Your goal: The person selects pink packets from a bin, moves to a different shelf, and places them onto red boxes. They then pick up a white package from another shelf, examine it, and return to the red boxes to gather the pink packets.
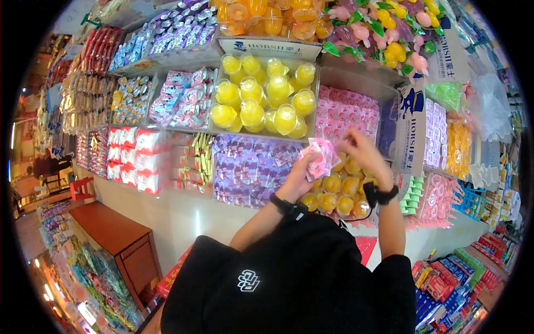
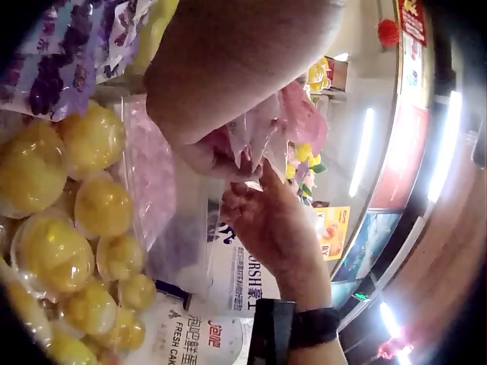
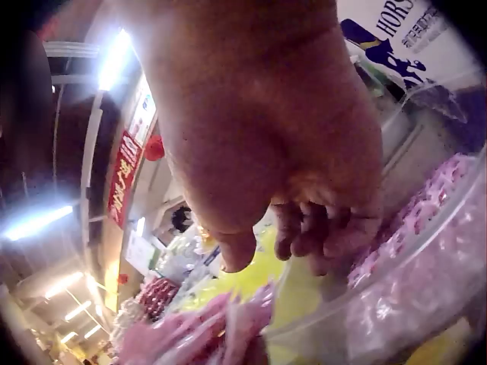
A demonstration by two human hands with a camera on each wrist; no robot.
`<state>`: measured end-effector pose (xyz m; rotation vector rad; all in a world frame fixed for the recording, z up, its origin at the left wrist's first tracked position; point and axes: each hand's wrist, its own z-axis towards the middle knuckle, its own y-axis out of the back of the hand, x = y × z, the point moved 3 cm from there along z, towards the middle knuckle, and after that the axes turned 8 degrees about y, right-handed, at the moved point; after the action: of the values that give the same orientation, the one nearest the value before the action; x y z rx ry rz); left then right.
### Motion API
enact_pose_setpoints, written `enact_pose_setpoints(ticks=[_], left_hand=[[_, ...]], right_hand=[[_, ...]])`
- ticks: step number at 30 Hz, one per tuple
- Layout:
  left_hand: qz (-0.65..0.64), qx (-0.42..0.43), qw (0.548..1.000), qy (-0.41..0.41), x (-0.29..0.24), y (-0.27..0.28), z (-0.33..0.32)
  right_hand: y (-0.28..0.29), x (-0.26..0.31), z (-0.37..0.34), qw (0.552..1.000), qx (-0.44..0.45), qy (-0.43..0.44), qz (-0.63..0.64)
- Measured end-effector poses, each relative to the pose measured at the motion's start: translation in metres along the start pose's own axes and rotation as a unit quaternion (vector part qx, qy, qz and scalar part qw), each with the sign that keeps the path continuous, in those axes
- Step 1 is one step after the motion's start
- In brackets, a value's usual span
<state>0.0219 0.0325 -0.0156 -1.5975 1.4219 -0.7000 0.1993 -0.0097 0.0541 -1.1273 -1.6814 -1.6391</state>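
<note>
My left hand (image 1: 296,177) grips a bunch of pink plastic-wrapped packets (image 1: 321,157) above the bins. In the left wrist view the pink wrappers (image 2: 303,122) stick out past that hand's fingers. Just right of the bunch is my right hand (image 1: 364,151), its fingers bent and no packet showing in them. The right wrist view has the thumb of this hand (image 3: 266,144) apart from its curled fingers, over the pink wrappers (image 3: 202,334). Behind the hands lies a bin of pink packets (image 1: 347,108). Orange-yellow round cups (image 1: 342,189) sit under the hands.
Purple packets (image 1: 250,167) fill a section to the left, with large yellow cups (image 1: 251,114) behind them. A printed cardboard divider (image 1: 413,119) rises at the right. At the far left stands a brown wooden cabinet (image 1: 111,225). Boxed goods (image 1: 445,278) are stacked at lower right.
</note>
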Motion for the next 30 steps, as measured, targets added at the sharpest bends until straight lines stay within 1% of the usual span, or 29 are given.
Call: enact_pose_setpoints(ticks=[1, 3, 4, 5, 7, 8, 10, 11, 13, 14, 18, 20, 21, 23, 24, 26, 30], left_hand=[[0.0, -0.005, 1.0, 0.007, 0.003, 0.001, 0.0], [0.013, 0.0, 1.0, 0.015, 0.008, 0.006, 0.001], [0.019, 0.001, 1.0, 0.025, 0.011, 0.008, 0.001], [0.027, 0.009, 0.999, 0.016, 0.015, 0.008, -0.001], [0.051, 0.01, 0.998, 0.025, 0.019, 0.003, 0.0], [0.063, 0.02, 0.998, 0.014, 0.017, -0.002, -0.001], [0.094, 0.037, 0.993, 0.055, 0.022, -0.008, -0.006], [0.099, 0.031, 0.993, 0.048, 0.024, -0.008, -0.008], [0.081, 0.016, 0.992, 0.1, 0.035, -0.008, -0.01], [0.103, 0.038, 0.989, 0.101, 0.037, -0.008, -0.013], [0.135, 0.065, 0.984, 0.099, 0.05, -0.007, -0.011], [0.137, 0.085, 0.983, 0.092, 0.049, -0.009, -0.011], [0.142, 0.089, 0.982, 0.088, 0.048, -0.01, -0.011], [0.122, 0.083, 0.984, 0.098, 0.052, -0.005, -0.014], [0.123, 0.082, 0.984, 0.097, 0.05, -0.006, -0.017], [0.09, 0.078, 0.987, 0.105, 0.049, -0.005, -0.023], [0.078, 0.053, 0.99, 0.103, 0.044, -0.005, -0.032]], right_hand=[[-0.008, 0.018, -0.01, 1.0, -0.013, 0.024, 0.016], [-0.028, 0.011, -0.027, 0.999, -0.015, 0.027, 0.033], [-0.032, 0.013, -0.034, 0.998, -0.06, 0.02, 0.012], [-0.035, 0.014, -0.041, 0.994, -0.104, 0.015, -0.008], [-0.039, 0.013, -0.053, 0.986, -0.166, -0.004, 0.032], [-0.04, 0.015, -0.057, 0.984, -0.173, 0.014, 0.029], [-0.042, 0.015, -0.067, 0.972, -0.234, -0.006, -0.02], [-0.046, 0.016, -0.069, 0.973, -0.232, 0.0, -0.012], [-0.046, 0.026, -0.077, 0.971, -0.236, -0.013, -0.038], [-0.046, 0.028, -0.08, 0.969, -0.247, -0.018, -0.016], [-0.048, 0.013, -0.094, 0.964, -0.266, -0.01, 0.001], [-0.05, 0.002, -0.096, 0.962, -0.26, -0.042, 0.074], [-0.047, 0.007, -0.095, 0.961, -0.263, -0.036, 0.073], [-0.049, 0.013, -0.099, 0.951, -0.258, -0.068, 0.159], [-0.05, 0.012, -0.099, 0.95, -0.258, -0.067, 0.161], [-0.054, 0.01, -0.1, 0.933, -0.292, -0.052, 0.205], [-0.057, 0.02, -0.104, 0.924, -0.302, -0.034, 0.232]])
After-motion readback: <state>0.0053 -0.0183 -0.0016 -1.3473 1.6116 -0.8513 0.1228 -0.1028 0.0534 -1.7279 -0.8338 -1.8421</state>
